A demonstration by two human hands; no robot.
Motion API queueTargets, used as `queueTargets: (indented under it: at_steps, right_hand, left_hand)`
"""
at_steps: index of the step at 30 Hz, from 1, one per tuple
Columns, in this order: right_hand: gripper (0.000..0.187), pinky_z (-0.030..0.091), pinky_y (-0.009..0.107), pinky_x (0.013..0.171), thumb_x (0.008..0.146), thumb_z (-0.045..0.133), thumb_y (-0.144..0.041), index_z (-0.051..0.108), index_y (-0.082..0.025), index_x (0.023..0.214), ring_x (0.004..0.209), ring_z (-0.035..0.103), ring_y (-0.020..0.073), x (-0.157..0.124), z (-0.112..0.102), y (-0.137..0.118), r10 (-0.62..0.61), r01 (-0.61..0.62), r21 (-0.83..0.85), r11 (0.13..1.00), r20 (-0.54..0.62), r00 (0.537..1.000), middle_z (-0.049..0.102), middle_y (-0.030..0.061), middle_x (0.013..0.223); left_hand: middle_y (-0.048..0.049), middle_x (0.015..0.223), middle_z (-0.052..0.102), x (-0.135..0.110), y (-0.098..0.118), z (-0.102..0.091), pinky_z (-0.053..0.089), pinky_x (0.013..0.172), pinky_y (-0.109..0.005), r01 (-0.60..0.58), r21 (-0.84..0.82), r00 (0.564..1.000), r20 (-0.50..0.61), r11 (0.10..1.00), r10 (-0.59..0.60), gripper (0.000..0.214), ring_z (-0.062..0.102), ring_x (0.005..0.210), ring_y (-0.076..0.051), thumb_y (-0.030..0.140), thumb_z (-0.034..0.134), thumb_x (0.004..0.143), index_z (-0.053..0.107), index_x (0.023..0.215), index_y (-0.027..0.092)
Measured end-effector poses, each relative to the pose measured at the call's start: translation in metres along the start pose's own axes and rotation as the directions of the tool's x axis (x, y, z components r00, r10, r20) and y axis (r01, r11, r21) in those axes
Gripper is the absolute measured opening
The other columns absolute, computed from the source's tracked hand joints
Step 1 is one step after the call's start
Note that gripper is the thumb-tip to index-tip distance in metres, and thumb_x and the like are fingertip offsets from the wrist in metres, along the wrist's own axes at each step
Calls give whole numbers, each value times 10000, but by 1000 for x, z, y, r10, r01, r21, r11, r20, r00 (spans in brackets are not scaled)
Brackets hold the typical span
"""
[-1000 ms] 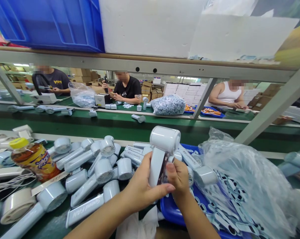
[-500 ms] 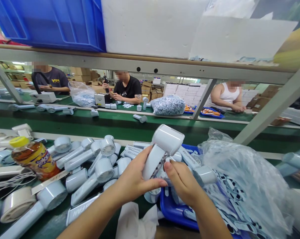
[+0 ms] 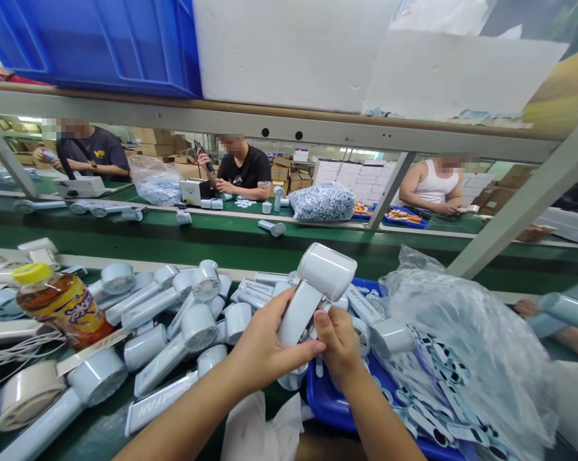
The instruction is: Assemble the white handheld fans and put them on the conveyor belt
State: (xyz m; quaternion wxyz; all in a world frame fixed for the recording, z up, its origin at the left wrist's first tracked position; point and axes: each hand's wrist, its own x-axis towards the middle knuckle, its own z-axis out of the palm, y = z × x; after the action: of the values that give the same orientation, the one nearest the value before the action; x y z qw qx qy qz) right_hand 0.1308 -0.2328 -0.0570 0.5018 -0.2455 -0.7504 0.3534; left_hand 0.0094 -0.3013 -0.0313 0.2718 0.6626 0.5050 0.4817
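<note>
A pale blue handheld fan (image 3: 328,272) is held up in front of me, its round head at the top and its handle slanting down to the left. My left hand (image 3: 274,339) wraps round the handle, thumb across the lower end. On the other side, my right hand (image 3: 339,339) is closed against the handle's edge just under the head, thumb pressing on it. Its curled fingers hide whatever small part may be between them. Beneath the hands is a blue tray (image 3: 327,403) with light blue cover pieces (image 3: 427,410) and more fans.
Many fans (image 3: 173,346) lie heaped on the left, beside a drink bottle (image 3: 63,307) with a yellow cap. A clear plastic bag (image 3: 481,333) covers the tray's right part. A slanted metal post (image 3: 500,211) and a shelf edge (image 3: 279,125) frame the green conveyor (image 3: 212,240). Co-workers sit opposite.
My right hand has closed in tighter against the fan's handle, turning slightly. The fan has shifted a little. At far right, a co-worker's hand has come into view by a fan.
</note>
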Motion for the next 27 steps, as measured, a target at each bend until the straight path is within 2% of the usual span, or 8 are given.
queueTargets:
  at_steps: [2,4,6,8,11,16,22,27]
  right_hand:
    - [596,450,286,530,740,340,-726,592,-188,686,556,542,187,1,-2,1,0,-2,91,996,25,1000,570,32,569]
    - [651,482,333,694,682,367,-768,621,-202,880,746,597,236,3,-7,2,15,-29,213,977,68,998,636,60,711]
    - [641,458,363,807,681,429,-737,598,-219,1018,895,591,257,5,-11,3,25,-70,308,949,146,989,656,75,827]
    - [595,429,388,871,705,485,-680,585,-226,1076,964,579,268,6,-16,2,34,-111,351,930,219,975,660,85,898]
    - [543,424,406,885,740,491,-635,604,-223,1076,964,586,278,5,-20,-1,46,-138,343,929,262,964,666,94,934]
    - [562,445,408,858,700,554,-625,612,-206,1069,980,581,290,3,-20,-3,83,-183,345,921,286,955,656,106,1001]
    - [458,470,375,779,662,614,-604,654,-225,917,857,621,262,1,-11,3,146,-216,516,829,174,974,683,80,875]
    - [381,487,361,707,692,615,-560,658,-197,801,751,629,250,-4,-9,-4,149,-166,405,899,72,986,679,72,765]
  left_hand:
    - [-45,994,612,0,0,-1,478,742,-296,58,-64,997,47,996,-55,521,586,853,-203,341,640,718,464,1184,186]
    - [-63,1048,605,-1,2,-4,474,777,-313,53,-69,998,43,996,-50,563,581,903,-220,330,633,718,432,1222,180]
    - [-98,1127,579,-2,4,-7,445,850,-364,42,31,999,22,999,-43,657,558,985,-259,327,641,699,367,1275,169]
    - [-130,1098,592,-3,7,-10,442,835,-423,77,194,996,29,978,-84,734,569,960,-301,358,639,686,314,1309,147]
    - [-105,975,630,-4,9,-10,473,727,-408,107,294,990,59,950,-130,684,608,825,-290,382,599,712,323,1297,162]
    - [-74,1002,622,-5,6,-3,460,805,-341,58,101,997,40,993,-63,573,580,938,-251,268,578,735,347,1247,161]
    - [-75,1203,553,-8,14,-8,427,883,-336,32,138,997,69,990,-42,581,530,1066,-256,268,544,779,313,1308,214]
    - [-61,1077,622,-11,13,-4,459,818,-318,44,151,999,25,987,-49,581,592,940,-237,296,576,755,360,1287,210]
